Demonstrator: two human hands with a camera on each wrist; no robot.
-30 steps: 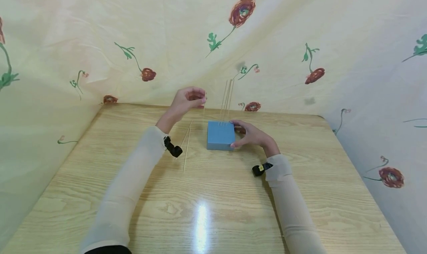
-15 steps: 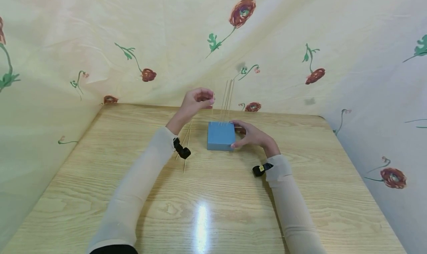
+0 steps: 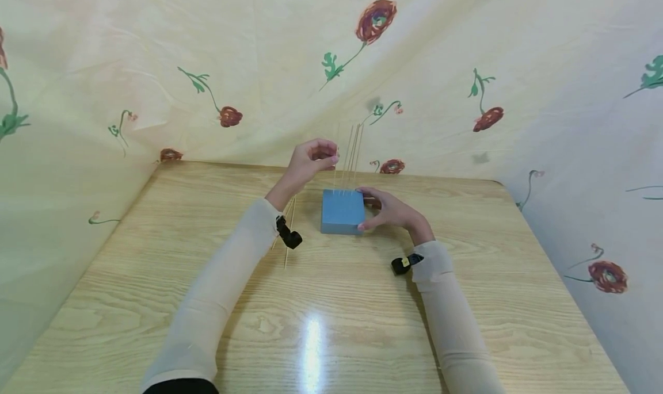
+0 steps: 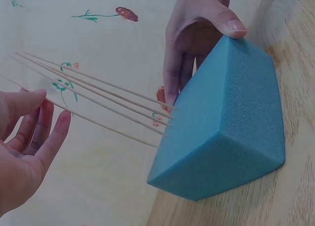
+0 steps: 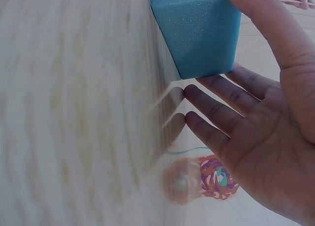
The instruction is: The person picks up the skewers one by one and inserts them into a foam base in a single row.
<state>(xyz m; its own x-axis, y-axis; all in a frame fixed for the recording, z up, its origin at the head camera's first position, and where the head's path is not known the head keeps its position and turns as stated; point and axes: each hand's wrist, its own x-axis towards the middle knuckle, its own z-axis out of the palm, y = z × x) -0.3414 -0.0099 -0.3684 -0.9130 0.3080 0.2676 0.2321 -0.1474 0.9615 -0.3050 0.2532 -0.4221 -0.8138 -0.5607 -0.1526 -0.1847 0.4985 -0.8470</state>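
My left hand (image 3: 309, 159) pinches a thin wooden skewer (image 4: 108, 125) between thumb and fingertips. The skewer's lower end meets the top of a blue foam block (image 3: 343, 211), near its back left corner. Several more skewers (image 4: 98, 100) stand in a row in the block, just right of the held one. With thumb at the front and fingers at the back, my right hand (image 3: 395, 210) grips the block's right end. In the right wrist view, the lower fingers (image 5: 211, 108) of that hand spread out beside the block.
Some loose skewers (image 3: 286, 260) lie on the wooden table (image 3: 331, 290), left of the block and partly behind my left wrist. A flowered cloth (image 3: 290, 54) hangs directly behind the table and along its sides.
My left hand has moved right with the skewer, from left of the block to over its back edge, beside the standing skewers. My right hand has stayed on the block.
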